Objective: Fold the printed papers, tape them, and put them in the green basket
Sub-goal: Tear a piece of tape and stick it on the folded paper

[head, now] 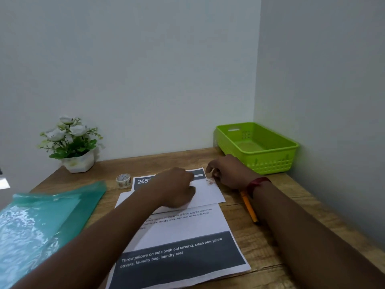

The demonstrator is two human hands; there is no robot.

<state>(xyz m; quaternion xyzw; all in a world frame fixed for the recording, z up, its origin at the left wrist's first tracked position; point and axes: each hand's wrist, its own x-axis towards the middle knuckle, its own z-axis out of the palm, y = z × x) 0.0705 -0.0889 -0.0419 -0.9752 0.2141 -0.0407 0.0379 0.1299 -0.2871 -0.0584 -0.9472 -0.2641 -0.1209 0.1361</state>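
Note:
A folded white paper point(208, 192) lies across the top of a stack of printed papers point(187, 230) on the wooden table point(270, 243). My left hand point(175, 186) rests on the folded paper with its fingers curled, pressing it down. My right hand point(229, 172) sits at the paper's far right corner, fingertips down beside a small patterned piece of tape point(210, 181) stuck there. A roll of patterned tape point(123, 180) stands to the left of the papers. The green basket point(270, 163) sits in the back right corner, with nothing visible inside.
A teal plastic folder point(48, 215) covers the table's left side. A yellow pen point(249, 207) lies under my right wrist, right of the papers. A white pot of artificial flowers point(77, 161) stands at the back left. Walls close the back and right.

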